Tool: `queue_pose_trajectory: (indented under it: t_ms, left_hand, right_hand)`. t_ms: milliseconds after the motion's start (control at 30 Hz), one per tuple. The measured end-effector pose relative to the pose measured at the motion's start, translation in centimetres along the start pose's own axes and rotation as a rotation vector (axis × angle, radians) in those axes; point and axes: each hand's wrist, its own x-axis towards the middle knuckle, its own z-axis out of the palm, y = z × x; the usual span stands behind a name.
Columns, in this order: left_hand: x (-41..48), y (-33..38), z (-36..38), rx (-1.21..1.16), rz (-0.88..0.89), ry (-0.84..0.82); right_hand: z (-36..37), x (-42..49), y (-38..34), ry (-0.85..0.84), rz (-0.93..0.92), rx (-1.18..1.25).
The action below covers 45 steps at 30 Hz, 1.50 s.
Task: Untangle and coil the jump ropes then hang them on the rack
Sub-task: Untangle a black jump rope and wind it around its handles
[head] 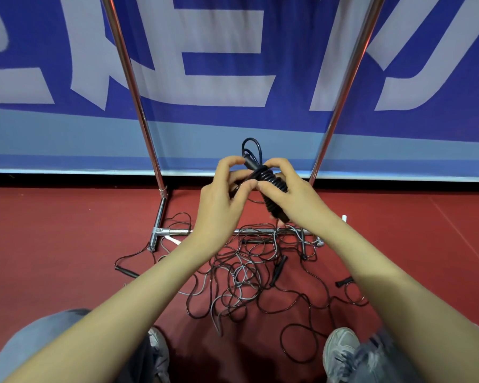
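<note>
Entry: one black coiled rope [271, 189] is held up at the centre of view, between the two uprights of the rack [133, 87].

Left hand [221, 200]: fingers curled, thumb and forefinger pinching the bundle from its 9 o'clock side.

Right hand [291, 194]: fingers wrapped over the wound turns from 3 o'clock, with its thumb tip close to the left thumb.

A small loop stands out of the bundle at 12 o'clock, and the wound part slants down toward 5 o'clock (what lies inside the wrap we cannot tell).

At 6 o'clock from the hands, a tangle of ropes [241, 277] lies on the red floor [53, 244]. Its black and grey cords cross each other, and some lie across the rack's base bar. We note a black handle [126, 272] at 8 o'clock of the tangle and a second handle [344, 281] at 4 o'clock.

Behind the rack, at 12 o'clock, hangs a blue banner [219, 64].
</note>
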Motion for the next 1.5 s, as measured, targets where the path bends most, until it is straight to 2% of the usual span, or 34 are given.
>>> queue_pose_trajectory:
  t_ms: [167,233,367,500,567,700,867,1000,1100,1167,1267,1400,1500]
  left_hand:
    - [-0.2,-0.6,-0.2,0.091,0.107,-0.069]
    - [-0.2,-0.5,-0.2,0.05,0.099,-0.099]
    - [0.3,-0.3,-0.4,-0.207,-0.125,-0.049]
    - [1.6,-0.6,-1.8,-0.411,-0.29,-0.172]
    - [2.2,-0.8,-2.6,-0.478,-0.36,-0.181]
    - [2.4,-1.2,-3.2,-0.564,-0.496,-0.237]
    - [2.6,-2.2,-3.6,-0.481,-0.502,-0.327]
    - [2.6,-3.1,-4.4,-0.235,-0.383,-0.528]
    - [2.4,-3.0,-4.4,-0.187,-0.453,-0.731]
    - [2.4,-3.0,-4.2,-0.133,-0.473,-0.798]
    - [2.4,-2.7,-3.4,-0.018,-0.456,-0.739]
    - [1.7,-1.7,-2.4,0.152,-0.317,-0.565]
    - [1.0,-1.2,-2.1,0.184,-0.174,-0.438]
  right_hand:
    - [-0.1,-0.5,-0.3,-0.01,0.037,0.098]
    - [-0.1,-0.4,-0.3,0.019,0.044,0.116]
    - [-0.7,0.2,-0.4,0.058,0.065,0.225]
    - [-1.9,0.5,-0.4,0.029,0.073,0.373]
    - [-2.3,0.3,-0.6,-0.012,0.078,0.456]
    - [-2.4,-0.1,-1.3,-0.108,0.052,0.601]
    - [-2.6,-0.9,-1.8,-0.25,-0.02,0.623]
    - [-3.4,-1.9,-2.3,-0.587,0.013,0.489]
    - [-2.6,-2.3,-2.6,-0.829,0.074,0.181]
    - [-1.3,-2.2,-1.9,-0.919,0.168,-0.015]
    - [-0.1,-1.7,-0.2,-0.864,0.313,-0.192]
    - [0.1,-1.2,0.9,-0.682,0.243,-0.351]
    - [-0.1,-0.7,1.4,-0.53,0.151,-0.38]
